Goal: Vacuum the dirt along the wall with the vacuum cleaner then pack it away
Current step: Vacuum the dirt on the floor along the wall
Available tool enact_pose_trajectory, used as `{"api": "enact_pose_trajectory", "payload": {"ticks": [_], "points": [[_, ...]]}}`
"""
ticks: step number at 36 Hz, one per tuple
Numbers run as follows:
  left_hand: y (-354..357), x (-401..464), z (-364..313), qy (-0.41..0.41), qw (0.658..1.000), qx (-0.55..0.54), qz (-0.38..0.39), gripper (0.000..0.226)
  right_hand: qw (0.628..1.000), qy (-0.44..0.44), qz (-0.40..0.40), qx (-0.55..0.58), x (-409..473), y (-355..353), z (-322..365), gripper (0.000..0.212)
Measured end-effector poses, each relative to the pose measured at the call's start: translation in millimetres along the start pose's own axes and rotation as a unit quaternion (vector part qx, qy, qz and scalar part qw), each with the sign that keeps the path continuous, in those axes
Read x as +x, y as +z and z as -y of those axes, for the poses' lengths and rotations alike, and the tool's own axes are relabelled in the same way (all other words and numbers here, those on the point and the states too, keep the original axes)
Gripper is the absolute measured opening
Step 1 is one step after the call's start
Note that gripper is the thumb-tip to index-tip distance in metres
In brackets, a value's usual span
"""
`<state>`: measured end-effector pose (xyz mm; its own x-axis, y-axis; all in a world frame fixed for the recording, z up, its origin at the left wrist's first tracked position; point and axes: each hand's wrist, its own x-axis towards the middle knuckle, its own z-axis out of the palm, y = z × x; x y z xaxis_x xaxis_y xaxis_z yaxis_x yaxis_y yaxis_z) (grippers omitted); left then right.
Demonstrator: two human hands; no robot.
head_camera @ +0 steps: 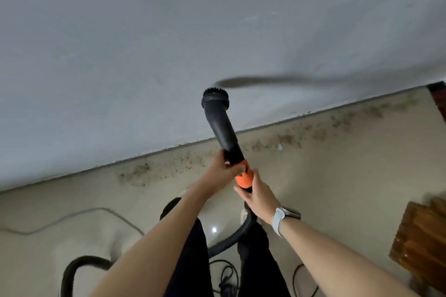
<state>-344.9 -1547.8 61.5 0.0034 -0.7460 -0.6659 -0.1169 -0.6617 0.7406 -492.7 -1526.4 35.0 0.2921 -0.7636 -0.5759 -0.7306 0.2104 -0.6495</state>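
A pale grey wall (pixel 169 43) fills the upper half of the frame and meets a beige floor (pixel 325 188) along a line that runs from the left edge, below centre, up to the right edge. A band of brown dirt (pixel 284 140) lies on the floor just beside this line, spread from lower left of centre toward the upper right. A wooden object (pixel 420 243) sits at the right edge. A thin cable (pixel 79 214) runs across the floor at lower left, and more tangled cord (pixel 226 275) lies at the bottom centre between the person's dark trouser legs. The vacuum nozzle (pixel 218 123) is black, with a round brush head at its top end, raised in front of the wall at centre frame, clear of the floor. Its lower end joins an orange collar (pixel 244 177), from which a black hose (pixel 231 241) curves down and to the lower left. The left hand (pixel 223 171) grips the nozzle base just above the collar. The right hand (pixel 257 196), with a watch (pixel 281 219) on its wrist, grips the hose end just below the collar.
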Motion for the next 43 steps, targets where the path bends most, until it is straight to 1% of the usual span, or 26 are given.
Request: {"api": "enact_pose_trajectory", "payload": {"ticks": [2,4,7,9,14,17,19,23,28,31,34,38,41,43], "points": [[9,-9,10,-0.011,0.997,-0.052,-0.049,0.037,0.996,-0.031,0.048,-0.068,5,-10,-8,0.038],[16,-20,21,-0.025,0.99,-0.109,-0.09,0.029,0.989,-0.056,0.08,-0.115,6,-14,-11,0.038],[20,-32,31,-0.037,0.972,-0.189,-0.134,0.03,0.978,-0.099,0.103,-0.151,8,-8,-15,0.034],[19,-38,41,-0.048,0.958,-0.228,-0.164,0.035,0.972,-0.112,0.138,-0.156,10,0,-13,0.03],[10,-57,73,-0.054,0.908,-0.33,-0.255,0.035,0.943,-0.153,0.228,-0.189,21,24,5,0.024],[2,-70,96,-0.045,0.87,-0.386,-0.304,0.028,0.921,-0.166,0.285,-0.21,28,46,17,0.021],[-5,-76,114,-0.037,0.846,-0.411,-0.337,0.024,0.902,-0.178,0.313,-0.237,32,64,25,0.02],[-23,-85,149,-0.03,0.798,-0.439,-0.412,0.03,0.866,-0.219,0.343,-0.291,37,108,46,0.022],[-63,-101,177,0.006,0.752,-0.43,-0.5,0.031,0.853,-0.257,0.369,-0.263,30,165,86,0.024],[-96,-112,193,0.03,0.73,-0.443,-0.52,0.022,0.854,-0.264,0.389,-0.224,27,200,106,0.027],[-117,-114,222,0.034,0.718,-0.471,-0.512,0.021,0.855,-0.257,0.398,-0.212,28,231,107,0.032],[-120,-97,275,0.009,0.713,-0.495,-0.496,0.021,0.859,-0.237,0.385,-0.238,41,267,78,0.033],[-120,-75,318,-0.007,0.702,-0.518,-0.49,0.025,0.862,-0.246,0.351,-0.27,56,296,47,0.03],[-126,-62,346,-0.018,0.701,-0.525,-0.483,0.028,0.861,-0.254,0.321,-0.3,67,314,25,0.029]]}}
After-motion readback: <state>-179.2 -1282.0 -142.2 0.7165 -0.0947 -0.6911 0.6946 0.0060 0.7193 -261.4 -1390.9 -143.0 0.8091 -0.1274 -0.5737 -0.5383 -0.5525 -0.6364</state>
